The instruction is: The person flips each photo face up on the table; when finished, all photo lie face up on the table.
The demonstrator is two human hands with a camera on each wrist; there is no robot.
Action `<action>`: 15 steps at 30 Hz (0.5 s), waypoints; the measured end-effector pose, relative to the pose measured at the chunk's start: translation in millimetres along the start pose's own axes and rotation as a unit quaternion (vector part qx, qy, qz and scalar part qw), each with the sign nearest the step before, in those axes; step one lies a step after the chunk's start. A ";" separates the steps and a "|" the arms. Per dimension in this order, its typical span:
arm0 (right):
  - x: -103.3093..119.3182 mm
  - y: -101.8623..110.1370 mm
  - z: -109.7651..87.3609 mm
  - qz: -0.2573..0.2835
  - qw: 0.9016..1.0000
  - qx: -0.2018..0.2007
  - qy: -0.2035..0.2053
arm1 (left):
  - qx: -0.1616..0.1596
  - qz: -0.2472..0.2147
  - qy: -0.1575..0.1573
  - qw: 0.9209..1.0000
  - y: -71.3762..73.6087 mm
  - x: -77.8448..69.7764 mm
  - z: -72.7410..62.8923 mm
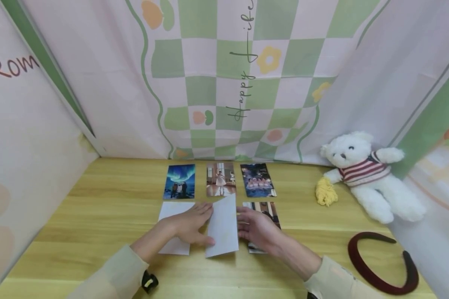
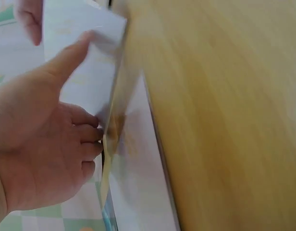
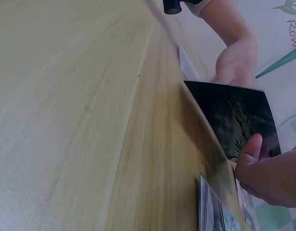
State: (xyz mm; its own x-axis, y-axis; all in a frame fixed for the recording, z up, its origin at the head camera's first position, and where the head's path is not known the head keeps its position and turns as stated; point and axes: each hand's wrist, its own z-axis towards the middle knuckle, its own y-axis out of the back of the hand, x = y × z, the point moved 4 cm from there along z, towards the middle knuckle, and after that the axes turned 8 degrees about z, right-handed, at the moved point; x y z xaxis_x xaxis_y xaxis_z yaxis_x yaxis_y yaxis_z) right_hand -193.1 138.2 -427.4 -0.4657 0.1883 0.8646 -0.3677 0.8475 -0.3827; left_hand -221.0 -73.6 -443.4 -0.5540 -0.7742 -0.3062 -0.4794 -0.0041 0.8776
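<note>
A photo card stands tilted up between my two hands in the front row's middle. Its white back [image 1: 223, 226] faces the head view; the right wrist view shows its dark picture side [image 3: 229, 115] with green plants. My left hand [image 1: 191, 222] touches the white side, thumb on the face and fingertips along the edge. At the picture side is my right hand [image 1: 260, 226], its thumb laid over the picture and its fingertips at the card's right edge. Partly under the left arm lies a white card [image 1: 168, 208]. Another photo [image 1: 273, 211] is half hidden by the right hand.
Along the back lie an aurora photo [image 1: 180, 181], a dancer photo [image 1: 220, 180] and a night-scene photo [image 1: 257, 180]. To the right are yellow yarn [image 1: 326, 192], a white teddy bear [image 1: 370, 176] and a dark red headband [image 1: 359, 261]. A checkered curtain [image 1: 235, 91] hangs behind the table.
</note>
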 end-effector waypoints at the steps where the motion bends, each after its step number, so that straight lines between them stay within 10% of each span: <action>1: -0.2 -0.2 0.5 0.001 1.000 0.004 0.000 | -0.004 -0.017 0.004 1.000 3.2 -3.9 -0.3; 10: -2.1 -0.3 2.1 -0.026 1.000 -0.007 -0.007 | -0.088 -0.063 0.018 0.994 12.3 -24.3 6.9; 15: -2.2 -2.1 0.8 -0.042 0.999 -0.008 -0.022 | -0.097 -0.181 0.026 0.978 14.6 -31.6 9.4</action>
State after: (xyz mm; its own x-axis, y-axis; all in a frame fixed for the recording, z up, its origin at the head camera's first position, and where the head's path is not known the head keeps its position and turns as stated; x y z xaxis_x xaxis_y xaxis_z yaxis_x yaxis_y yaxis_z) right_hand -191.9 135.7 -428.8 -0.4680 0.0948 0.8786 -0.3950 0.8669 -0.3040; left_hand -216.9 -43.2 -424.4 -0.3346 -0.7306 -0.5952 -0.4962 -0.4004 0.7704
